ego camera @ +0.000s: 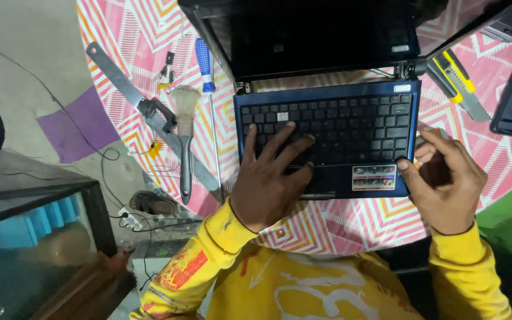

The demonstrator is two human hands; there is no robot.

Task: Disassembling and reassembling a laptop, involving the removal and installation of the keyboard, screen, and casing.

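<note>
Two hands, left (266, 178) and right (445, 178), on one blue laptop (351, 127).

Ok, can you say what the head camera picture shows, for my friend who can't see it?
A person's left hand presses flat on the keyboard of a small blue laptop, while the right hand grips its right edge. A brush and screwdriver lie left on the pink patterned table.

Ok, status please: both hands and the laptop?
Left hand flat on blue laptop keyboard. Right hand at its right edge. Brush lies left, apart.
</note>
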